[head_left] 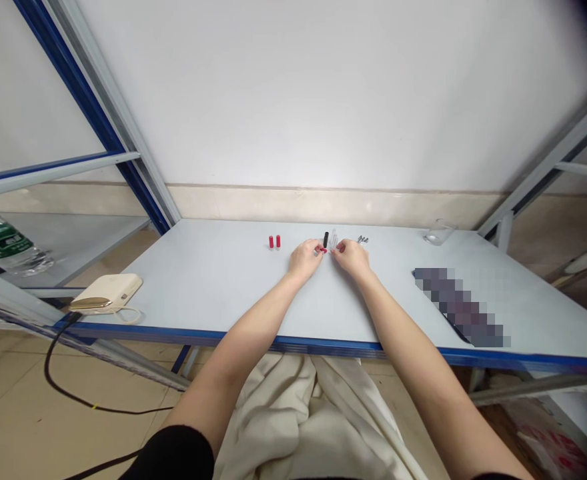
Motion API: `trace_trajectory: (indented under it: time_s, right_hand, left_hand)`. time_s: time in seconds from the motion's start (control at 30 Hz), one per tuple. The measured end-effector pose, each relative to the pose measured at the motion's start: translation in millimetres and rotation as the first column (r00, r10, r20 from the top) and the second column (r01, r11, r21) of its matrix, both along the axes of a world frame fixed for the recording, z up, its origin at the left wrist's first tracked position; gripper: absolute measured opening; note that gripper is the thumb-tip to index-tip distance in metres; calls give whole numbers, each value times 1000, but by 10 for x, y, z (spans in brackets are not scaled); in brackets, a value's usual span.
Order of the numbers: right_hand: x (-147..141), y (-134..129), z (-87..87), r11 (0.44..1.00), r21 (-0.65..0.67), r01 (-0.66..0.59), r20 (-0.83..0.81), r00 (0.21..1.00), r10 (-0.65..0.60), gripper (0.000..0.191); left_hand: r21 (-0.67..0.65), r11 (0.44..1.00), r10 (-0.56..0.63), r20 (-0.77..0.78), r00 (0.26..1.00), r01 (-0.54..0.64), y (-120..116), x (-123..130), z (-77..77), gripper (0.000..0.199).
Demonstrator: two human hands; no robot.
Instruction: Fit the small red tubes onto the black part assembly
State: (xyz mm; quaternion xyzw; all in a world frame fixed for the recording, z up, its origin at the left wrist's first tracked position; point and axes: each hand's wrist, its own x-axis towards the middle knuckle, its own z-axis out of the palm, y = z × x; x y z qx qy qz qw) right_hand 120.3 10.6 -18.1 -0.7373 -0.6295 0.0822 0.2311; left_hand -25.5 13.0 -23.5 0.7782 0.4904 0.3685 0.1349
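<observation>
My left hand [306, 259] is closed in a pinch on a small red piece [323, 251], close above the grey tabletop. Beside it, the fingers of my right hand [353, 257] are pinched together; whatever is between them is too small to make out. Just beyond my fingertips are a black tube [326, 239] and slim clear tubes [334, 237]. Two small red tubes [278, 241] with pale lower ends stand to the left of my left hand. Several small dark grey pieces [362, 239] lie just past my right hand.
A clear cup [439, 233] lies at the back right of the table [203, 273]. Nearer on that side is a dark, pixelated flat object [461, 310]. A cream box [108, 292] with a black cable sits at the left edge. A water bottle [6, 243] lies further left.
</observation>
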Motion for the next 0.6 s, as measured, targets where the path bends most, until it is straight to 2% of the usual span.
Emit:
trace_trajectory:
  time_s: [0.27,0.6]
  right_hand:
    - [-8,14,-4,1000,-8,-10,-3,1000,10,20]
    - [2,6,-1,1000,-6,-21,10,1000,21,13]
  left_hand:
    - [-27,1000,16,109,994,-13,54,20,-38,5]
    - [-10,1000,9,113,994,-8,19,6,-11,7]
